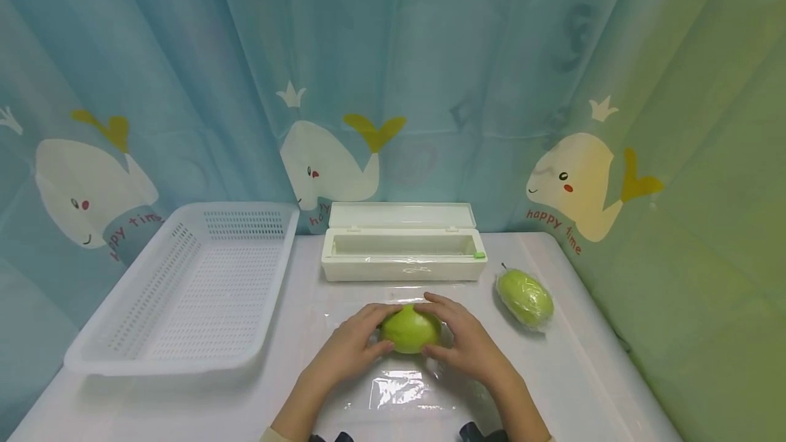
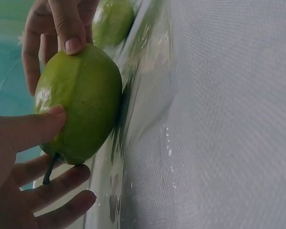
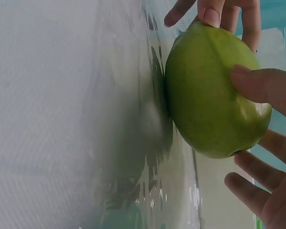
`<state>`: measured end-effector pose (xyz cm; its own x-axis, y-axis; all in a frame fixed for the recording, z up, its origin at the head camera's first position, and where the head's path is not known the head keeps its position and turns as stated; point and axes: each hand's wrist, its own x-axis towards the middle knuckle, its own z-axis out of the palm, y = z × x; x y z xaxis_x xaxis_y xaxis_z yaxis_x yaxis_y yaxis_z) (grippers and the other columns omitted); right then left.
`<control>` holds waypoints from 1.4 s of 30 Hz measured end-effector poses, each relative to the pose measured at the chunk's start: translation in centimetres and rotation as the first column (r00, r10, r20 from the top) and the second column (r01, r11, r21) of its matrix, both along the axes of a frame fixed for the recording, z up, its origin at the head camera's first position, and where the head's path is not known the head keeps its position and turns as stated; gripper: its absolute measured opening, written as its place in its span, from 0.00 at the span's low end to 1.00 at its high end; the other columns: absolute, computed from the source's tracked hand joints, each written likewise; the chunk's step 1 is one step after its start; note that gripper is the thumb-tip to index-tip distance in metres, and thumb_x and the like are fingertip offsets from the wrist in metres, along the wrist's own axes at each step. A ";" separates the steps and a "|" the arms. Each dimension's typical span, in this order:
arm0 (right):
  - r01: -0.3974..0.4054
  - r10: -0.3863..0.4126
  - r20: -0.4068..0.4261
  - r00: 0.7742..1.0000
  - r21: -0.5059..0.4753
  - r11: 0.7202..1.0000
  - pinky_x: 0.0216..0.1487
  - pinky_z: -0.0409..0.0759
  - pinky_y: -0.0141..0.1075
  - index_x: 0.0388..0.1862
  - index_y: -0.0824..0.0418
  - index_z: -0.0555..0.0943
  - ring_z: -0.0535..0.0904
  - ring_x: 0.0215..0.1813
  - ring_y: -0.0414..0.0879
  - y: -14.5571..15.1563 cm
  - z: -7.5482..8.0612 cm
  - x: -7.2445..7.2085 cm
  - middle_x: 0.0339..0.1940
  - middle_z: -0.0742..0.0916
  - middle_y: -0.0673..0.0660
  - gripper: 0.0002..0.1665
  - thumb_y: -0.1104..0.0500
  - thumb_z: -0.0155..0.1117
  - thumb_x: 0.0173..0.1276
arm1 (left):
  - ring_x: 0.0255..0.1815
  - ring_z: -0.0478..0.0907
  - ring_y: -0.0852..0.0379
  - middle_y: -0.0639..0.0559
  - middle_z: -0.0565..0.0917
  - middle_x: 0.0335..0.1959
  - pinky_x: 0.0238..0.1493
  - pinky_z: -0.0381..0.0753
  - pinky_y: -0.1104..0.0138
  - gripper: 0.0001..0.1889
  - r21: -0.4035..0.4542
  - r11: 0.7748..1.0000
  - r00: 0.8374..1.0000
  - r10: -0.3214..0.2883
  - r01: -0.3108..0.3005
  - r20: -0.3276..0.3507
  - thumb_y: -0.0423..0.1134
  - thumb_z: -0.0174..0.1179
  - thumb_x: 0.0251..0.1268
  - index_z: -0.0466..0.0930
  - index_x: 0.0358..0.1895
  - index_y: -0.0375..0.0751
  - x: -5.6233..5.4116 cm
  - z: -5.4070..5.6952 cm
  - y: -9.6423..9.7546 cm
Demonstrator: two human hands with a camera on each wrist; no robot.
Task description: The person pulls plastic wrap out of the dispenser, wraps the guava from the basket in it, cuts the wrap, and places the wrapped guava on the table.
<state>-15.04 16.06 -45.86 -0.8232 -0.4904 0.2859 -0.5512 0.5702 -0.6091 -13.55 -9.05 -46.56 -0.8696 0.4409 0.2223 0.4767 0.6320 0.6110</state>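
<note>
A green pear [image 1: 410, 330] lies on its side on a sheet of clear plastic wrap [image 1: 399, 387] spread over the white table. From the left, my left hand [image 1: 355, 345] holds the pear's stem end, its thumb on the near side; the dark stem [image 2: 50, 170] shows in the left wrist view. On the other end, my right hand [image 1: 462, 340] grips the fruit between thumb and fingers. Just behind stands a white cling film dispenser [image 1: 402, 270] with its lid raised and a green slider [image 1: 479, 255] at its right end.
A second pear [image 1: 525, 299], wrapped in clear film, lies to the right near the table's edge. At the left stands a white perforated plastic basket [image 1: 209, 299]. A blue-green curtain [image 1: 430, 74] with whale prints hangs behind the table and along its right side.
</note>
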 end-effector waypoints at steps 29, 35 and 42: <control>0.072 -0.080 -0.193 0.978 -0.049 0.996 0.64 0.75 0.55 0.68 0.48 0.75 0.72 0.70 0.54 2.0 2.9 0.2 0.70 0.77 0.54 0.42 0.55 0.81 0.52 | 0.69 0.70 0.53 0.59 0.74 0.67 0.64 0.76 0.50 0.35 0.022 0.993 0.983 0.120 -0.118 -0.140 0.44 0.72 0.59 0.70 0.70 0.60 1.2 5.5 -1.0; 0.018 -0.036 -0.268 0.963 -0.071 0.997 0.53 0.81 0.37 0.58 0.51 0.81 0.80 0.54 0.42 2.8 4.0 1.3 0.55 0.84 0.43 0.30 0.58 0.79 0.54 | 0.55 0.78 0.65 0.69 0.78 0.58 0.54 0.81 0.62 0.27 -0.008 0.997 0.983 0.070 -0.072 -0.172 0.45 0.69 0.63 0.75 0.65 0.59 3.1 6.1 -2.1; -0.150 0.176 -0.234 0.956 0.123 0.981 0.36 0.78 0.27 0.48 0.48 0.81 0.77 0.34 0.32 3.9 3.0 3.5 0.34 0.81 0.36 0.21 0.55 0.78 0.55 | 0.41 0.80 0.65 0.63 0.83 0.43 0.39 0.81 0.66 0.19 -0.220 0.974 0.995 -0.074 0.058 -0.067 0.44 0.68 0.63 0.79 0.56 0.53 5.7 4.1 -4.4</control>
